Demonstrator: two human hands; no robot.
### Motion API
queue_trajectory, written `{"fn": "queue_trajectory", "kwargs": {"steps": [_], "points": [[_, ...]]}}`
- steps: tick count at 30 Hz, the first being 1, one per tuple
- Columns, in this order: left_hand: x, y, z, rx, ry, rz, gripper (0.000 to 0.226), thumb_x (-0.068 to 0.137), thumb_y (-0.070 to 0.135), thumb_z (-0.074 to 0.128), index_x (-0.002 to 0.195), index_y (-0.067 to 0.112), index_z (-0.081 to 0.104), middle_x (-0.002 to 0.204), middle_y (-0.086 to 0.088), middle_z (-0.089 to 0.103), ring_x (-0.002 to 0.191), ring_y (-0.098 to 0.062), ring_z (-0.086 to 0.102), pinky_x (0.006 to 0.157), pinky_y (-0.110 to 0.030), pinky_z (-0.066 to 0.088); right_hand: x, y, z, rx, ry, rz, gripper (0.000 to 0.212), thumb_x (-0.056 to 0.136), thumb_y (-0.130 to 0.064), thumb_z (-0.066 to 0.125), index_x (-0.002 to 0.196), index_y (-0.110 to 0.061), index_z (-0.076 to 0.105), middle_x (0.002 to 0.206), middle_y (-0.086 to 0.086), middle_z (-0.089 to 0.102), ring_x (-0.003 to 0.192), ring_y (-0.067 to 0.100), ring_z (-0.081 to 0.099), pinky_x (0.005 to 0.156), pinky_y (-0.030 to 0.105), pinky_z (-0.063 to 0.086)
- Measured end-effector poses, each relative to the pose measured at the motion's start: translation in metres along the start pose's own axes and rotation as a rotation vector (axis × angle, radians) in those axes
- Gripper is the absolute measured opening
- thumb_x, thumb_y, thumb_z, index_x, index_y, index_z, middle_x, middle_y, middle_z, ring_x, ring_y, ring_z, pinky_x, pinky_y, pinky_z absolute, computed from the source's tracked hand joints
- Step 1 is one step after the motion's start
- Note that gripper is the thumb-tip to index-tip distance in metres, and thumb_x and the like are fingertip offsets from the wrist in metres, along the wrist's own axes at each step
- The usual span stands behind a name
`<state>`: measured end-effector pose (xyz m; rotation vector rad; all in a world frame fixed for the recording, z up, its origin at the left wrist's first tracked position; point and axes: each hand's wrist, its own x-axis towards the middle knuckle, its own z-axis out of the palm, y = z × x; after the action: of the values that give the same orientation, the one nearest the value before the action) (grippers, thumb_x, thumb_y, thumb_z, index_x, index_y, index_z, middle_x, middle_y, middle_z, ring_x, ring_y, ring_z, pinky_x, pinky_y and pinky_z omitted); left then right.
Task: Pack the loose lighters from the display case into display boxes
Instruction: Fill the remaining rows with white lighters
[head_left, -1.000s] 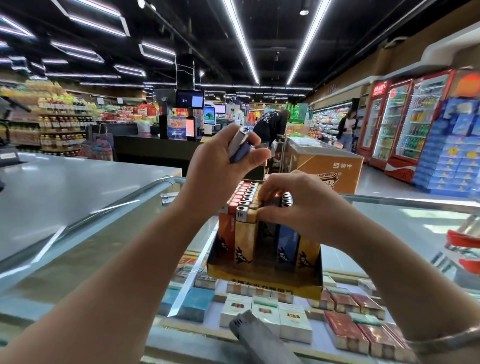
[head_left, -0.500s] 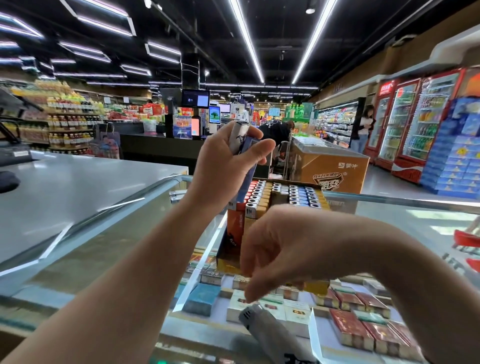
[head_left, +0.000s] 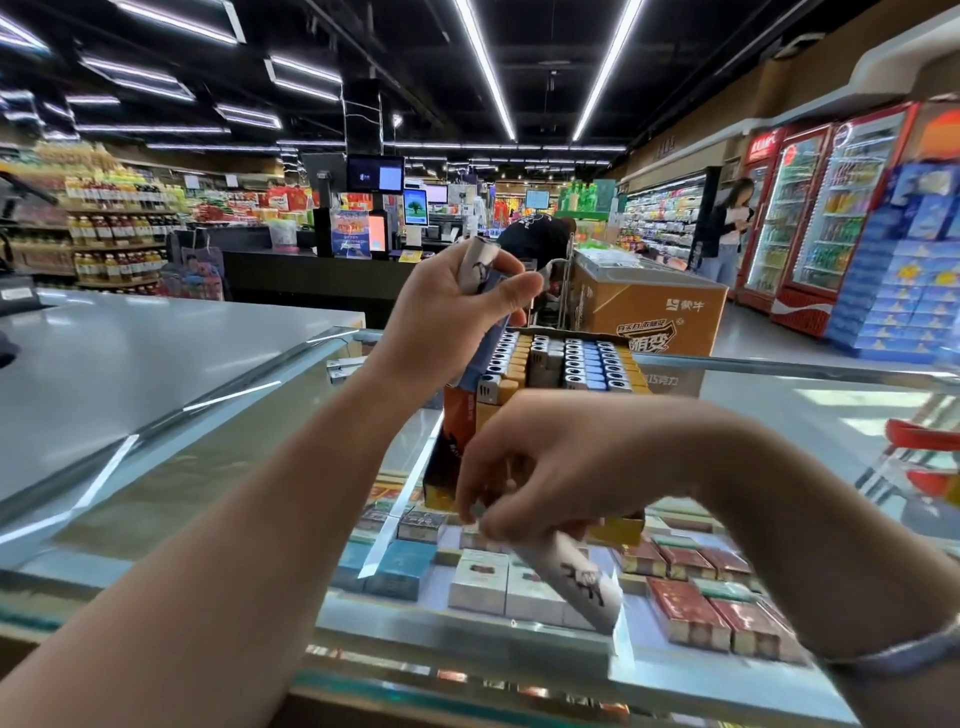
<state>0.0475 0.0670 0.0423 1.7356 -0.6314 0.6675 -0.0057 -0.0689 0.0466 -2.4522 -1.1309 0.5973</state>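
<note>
Right hand (head_left: 561, 467) dropped below display box (head_left: 566, 364), now pinching white lighter (head_left: 576, 577); left hand (head_left: 457, 306) grips lighters.

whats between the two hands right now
In the head view, the display box packed with upright lighters sits on the glass case between the raised left hand and the lower right hand.

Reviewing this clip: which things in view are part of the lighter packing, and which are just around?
Part of the job:
- left hand gripping loose lighters
- right hand picking up a white lighter
- display box of upright lighters on the glass display case

Just around:
- cigarette packs under the glass
- orange carton
- drinks fridges
- checkout screens
</note>
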Motion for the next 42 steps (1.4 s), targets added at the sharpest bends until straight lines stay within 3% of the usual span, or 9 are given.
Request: {"fn": "queue_trajectory", "kwargs": {"steps": [4,9,12,18,21,24,29,33,42], "points": [[-0.001,-0.001,-0.001,-0.063,-0.023,-0.075,0.008,0.082,0.021,0.064,0.082,0.014,0.059,0.059,0.012,0.065,0.057,-0.001,0.062,0.054,-0.012,0.047,-0.015,0.012,-0.021,0.234,0.181,-0.146,0.004,0.082,-0.01,0.064,0.082,-0.01,0.068,0.069,0.006,0.067,0.048,0.011,0.054,0.041,0.016,0.043],[-0.002,0.002,-0.002,-0.076,-0.03,-0.146,0.023,0.082,0.025,0.063,0.092,0.004,0.061,0.062,0.006,0.063,0.054,-0.001,0.06,0.05,-0.012,0.045,-0.027,0.031,-0.043,0.528,0.599,-0.289,0.012,0.063,-0.018,0.069,0.073,-0.01,0.07,0.065,0.006,0.068,0.047,0.012,0.055,0.042,0.017,0.048],[-0.002,0.001,-0.003,-0.103,-0.036,-0.215,0.022,0.082,0.024,0.064,0.093,0.005,0.059,0.059,0.003,0.064,0.054,-0.007,0.061,0.049,-0.015,0.047,-0.027,0.042,-0.049,0.607,0.845,-0.317,0.015,0.065,-0.01,0.067,0.079,-0.006,0.064,0.063,0.004,0.066,0.046,0.012,0.057,0.044,0.019,0.05],[-0.002,0.0,-0.004,-0.144,-0.053,-0.28,0.02,0.083,0.025,0.063,0.09,0.007,0.058,0.057,0.002,0.064,0.052,-0.009,0.061,0.046,-0.017,0.047,-0.016,0.047,-0.043,0.398,1.085,-0.247,0.031,0.083,0.008,0.057,0.105,-0.014,0.063,0.089,0.01,0.061,0.062,0.016,0.061,0.056,0.022,0.056],[-0.002,-0.001,-0.004,-0.178,-0.067,-0.346,0.019,0.083,0.026,0.064,0.087,0.008,0.059,0.058,0.002,0.065,0.053,-0.01,0.062,0.046,-0.018,0.047,-0.01,0.044,-0.038,0.195,1.177,-0.222,0.035,0.084,0.005,0.059,0.11,-0.018,0.061,0.087,0.001,0.06,0.072,0.03,0.062,0.063,0.035,0.058],[-0.001,-0.003,-0.005,-0.228,-0.066,-0.398,0.018,0.082,0.027,0.065,0.081,0.01,0.058,0.058,0.0,0.065,0.052,-0.011,0.062,0.046,-0.019,0.048,-0.009,0.041,-0.039,0.103,1.205,-0.223,0.031,0.082,0.002,0.063,0.097,-0.024,0.061,0.081,-0.001,0.059,0.074,0.022,0.063,0.066,0.036,0.057],[-0.001,-0.004,-0.006,-0.251,-0.075,-0.41,0.017,0.083,0.026,0.065,0.081,0.011,0.058,0.059,-0.002,0.065,0.053,-0.013,0.062,0.047,-0.021,0.049,-0.004,0.041,-0.035,-0.062,1.161,-0.219,0.028,0.082,-0.001,0.065,0.101,-0.022,0.067,0.081,-0.013,0.06,0.064,-0.009,0.053,0.065,0.01,0.049],[-0.001,-0.003,-0.007,-0.248,-0.093,-0.408,0.016,0.084,0.026,0.064,0.081,0.011,0.058,0.059,0.0,0.065,0.053,-0.011,0.062,0.047,-0.019,0.048,0.006,0.043,-0.027,-0.222,1.058,-0.147,0.026,0.082,-0.001,0.066,0.105,-0.012,0.07,0.086,-0.01,0.062,0.069,-0.01,0.052,0.07,-0.001,0.041],[-0.001,-0.002,-0.006,-0.216,-0.076,-0.415,0.016,0.085,0.027,0.064,0.08,0.012,0.057,0.058,0.001,0.065,0.052,-0.009,0.062,0.047,-0.018,0.048,0.012,0.049,-0.028,-0.033,0.977,-0.075,0.016,0.078,-0.003,0.07,0.078,-0.019,0.07,0.071,-0.01,0.063,0.064,0.0,0.058,0.061,0.006,0.046]]}}
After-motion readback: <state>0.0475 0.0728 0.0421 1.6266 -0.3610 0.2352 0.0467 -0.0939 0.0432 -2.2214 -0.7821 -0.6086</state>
